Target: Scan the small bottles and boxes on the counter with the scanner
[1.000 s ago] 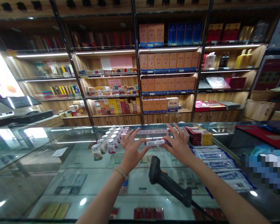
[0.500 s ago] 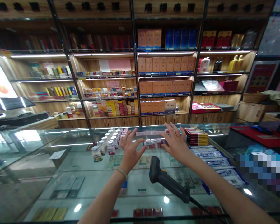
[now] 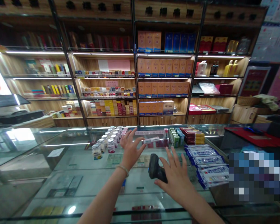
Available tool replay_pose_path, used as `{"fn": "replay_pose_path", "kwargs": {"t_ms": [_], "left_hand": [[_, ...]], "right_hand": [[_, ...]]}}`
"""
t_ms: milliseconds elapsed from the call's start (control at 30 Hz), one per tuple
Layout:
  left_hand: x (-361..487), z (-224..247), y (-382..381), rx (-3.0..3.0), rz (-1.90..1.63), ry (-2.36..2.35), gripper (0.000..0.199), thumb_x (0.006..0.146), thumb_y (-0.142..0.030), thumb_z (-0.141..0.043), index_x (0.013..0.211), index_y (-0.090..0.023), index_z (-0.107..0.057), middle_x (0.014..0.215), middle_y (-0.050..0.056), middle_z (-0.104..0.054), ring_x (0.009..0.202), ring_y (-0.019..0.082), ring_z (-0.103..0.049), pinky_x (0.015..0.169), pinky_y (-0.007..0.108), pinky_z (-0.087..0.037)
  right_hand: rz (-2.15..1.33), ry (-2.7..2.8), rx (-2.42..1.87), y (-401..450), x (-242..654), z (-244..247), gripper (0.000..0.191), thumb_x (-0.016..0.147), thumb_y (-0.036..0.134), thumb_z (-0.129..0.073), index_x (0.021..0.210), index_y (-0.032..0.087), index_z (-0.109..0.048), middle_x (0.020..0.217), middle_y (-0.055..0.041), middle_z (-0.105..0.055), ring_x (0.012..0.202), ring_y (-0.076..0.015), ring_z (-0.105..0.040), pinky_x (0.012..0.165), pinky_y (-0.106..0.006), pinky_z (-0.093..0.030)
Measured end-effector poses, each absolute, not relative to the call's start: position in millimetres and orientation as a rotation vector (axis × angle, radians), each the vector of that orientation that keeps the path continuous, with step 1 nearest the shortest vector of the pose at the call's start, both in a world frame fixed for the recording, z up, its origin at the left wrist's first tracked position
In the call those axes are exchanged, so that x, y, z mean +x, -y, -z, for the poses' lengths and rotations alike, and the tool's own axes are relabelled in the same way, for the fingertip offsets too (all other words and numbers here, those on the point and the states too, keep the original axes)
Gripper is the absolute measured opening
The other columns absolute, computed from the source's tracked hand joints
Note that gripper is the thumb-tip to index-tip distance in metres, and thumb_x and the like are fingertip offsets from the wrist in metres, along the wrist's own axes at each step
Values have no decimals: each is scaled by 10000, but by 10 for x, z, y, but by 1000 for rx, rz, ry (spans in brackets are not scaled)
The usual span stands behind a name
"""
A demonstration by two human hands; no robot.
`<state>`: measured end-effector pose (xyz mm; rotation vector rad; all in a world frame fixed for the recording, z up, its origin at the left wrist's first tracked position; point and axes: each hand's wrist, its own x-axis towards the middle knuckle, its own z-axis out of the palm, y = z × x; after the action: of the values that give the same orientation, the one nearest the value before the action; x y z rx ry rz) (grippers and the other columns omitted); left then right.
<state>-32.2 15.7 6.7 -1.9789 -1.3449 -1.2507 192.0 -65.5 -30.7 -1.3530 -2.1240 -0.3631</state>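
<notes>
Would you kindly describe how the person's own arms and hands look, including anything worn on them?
Both the left hand and the right hand are gloveless, and no sleeves show on the forearms. A thin, pale bracelet, seemingly beaded, circles the left wrist; nothing is visible on the right wrist.

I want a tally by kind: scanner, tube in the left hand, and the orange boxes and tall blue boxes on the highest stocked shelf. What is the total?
Scanner by the right hand: 1
Tube in the left hand: 1
Orange boxes: 3
Tall blue boxes: 4
Total: 9
</notes>
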Motion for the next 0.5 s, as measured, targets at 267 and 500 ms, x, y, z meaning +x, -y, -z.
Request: {"fn": "replay_pose_path", "kwargs": {"t_ms": [267, 500], "left_hand": [[-314, -76, -150, -1979, 1253, 1361, 126, 859, -339, -704, 974, -299, -736, 1530, 50, -433, 1435, 328, -321, 1195, 611, -232], [-343, -69, -167, -1974, 1265, 1353, 130, 867, -351, -691, 976, -293, -733, 1509, 60, -450, 1433, 321, -324, 1195, 599, -235]], "right_hand": [[469, 2117, -1440, 677, 1751, 346, 562, 758, 616, -717, 1113, 184, -661, 1606, -227, -294, 1515, -422, -169, 1151, -729, -115], [490, 2124, -1414, 682, 1719, 393, 384, 806, 536, -698, 959, 184, -678, 1578, -239, -343, 1499, -419, -228, 1145, -738, -133]]}}
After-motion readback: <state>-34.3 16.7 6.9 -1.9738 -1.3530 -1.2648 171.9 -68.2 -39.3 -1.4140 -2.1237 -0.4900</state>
